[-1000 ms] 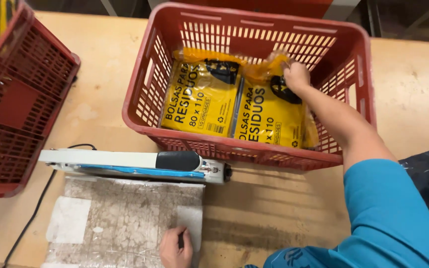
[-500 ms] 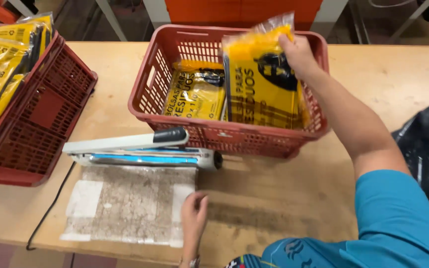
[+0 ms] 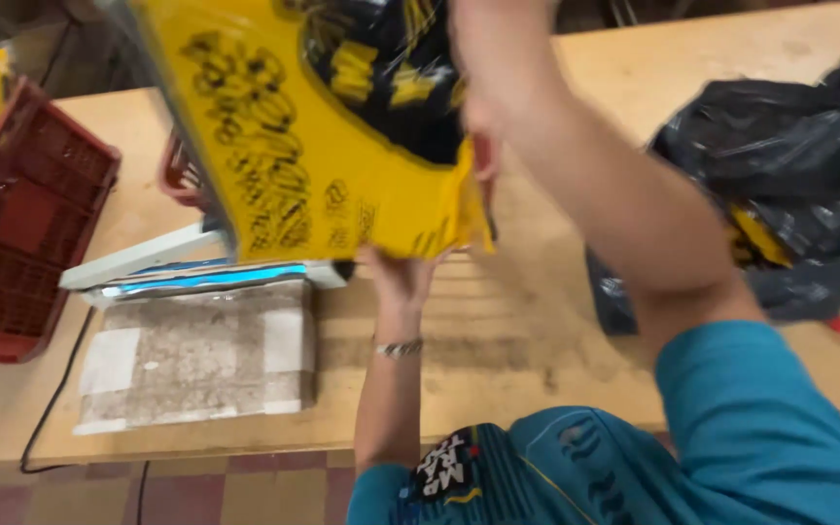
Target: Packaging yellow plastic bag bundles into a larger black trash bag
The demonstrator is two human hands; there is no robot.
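Note:
My right hand (image 3: pixel 486 68) grips a yellow plastic packet with black print (image 3: pixel 313 136), lifted high and close to the camera, blurred by motion. My left hand (image 3: pixel 399 274) reaches up from below and touches the packet's lower edge; a bracelet sits on that wrist. The packet hides most of the red basket (image 3: pixel 175 170) behind it. Below it on the wooden table (image 3: pixel 498 360) lies a white heat sealer (image 3: pixel 196 272) with a blue strip.
A second red basket (image 3: pixel 21 224) stands at the left edge with yellow packets above it. A heap of black plastic bags (image 3: pixel 789 185) lies at the right. A speckled pad (image 3: pixel 196 355) sits before the sealer; a black cable (image 3: pixel 55 399) runs off the table.
My right hand has lifted the yellow packet out of the red basket and brought it up towards me. My left hand has risen from the pad to the packet's lower edge.

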